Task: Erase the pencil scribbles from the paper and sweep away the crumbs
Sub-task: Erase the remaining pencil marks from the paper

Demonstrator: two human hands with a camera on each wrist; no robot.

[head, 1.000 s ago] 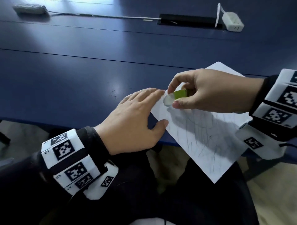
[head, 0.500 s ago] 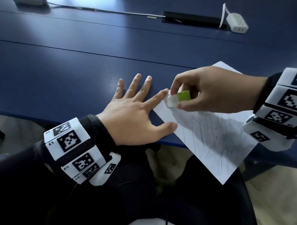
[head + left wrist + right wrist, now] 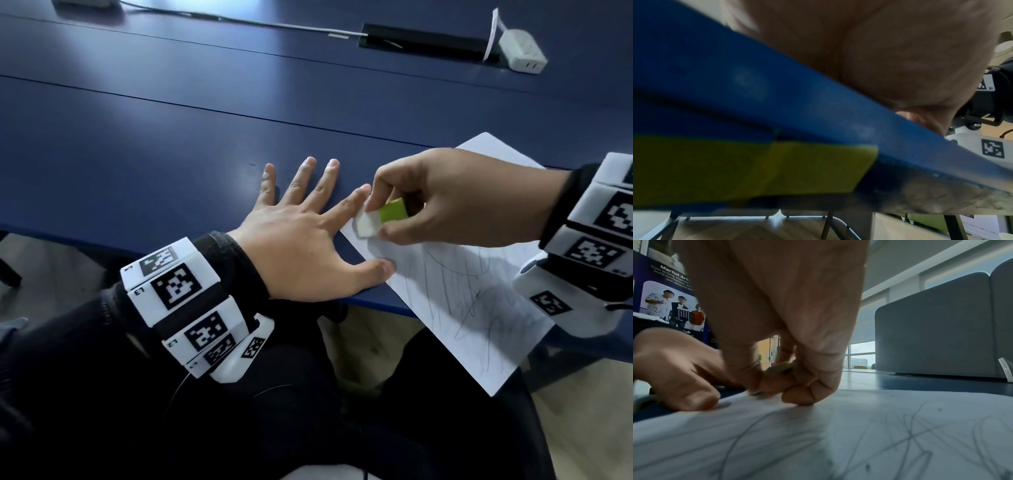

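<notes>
At the centre of the head view, your right hand (image 3: pixel 455 202) pinches a white eraser (image 3: pixel 378 219) with a green sleeve, its white end on the left corner of the scribbled paper (image 3: pixel 479 308), which overhangs the blue desk (image 3: pixel 171 154) at lower right. Your left hand (image 3: pixel 301 246) lies flat with fingers (image 3: pixel 329 180) spread, thumb and forefinger touching the sheet's left edge. Only the right wrist view shows your curled little finger resting on the paper; the left wrist view shows palm over the desk's front edge.
</notes>
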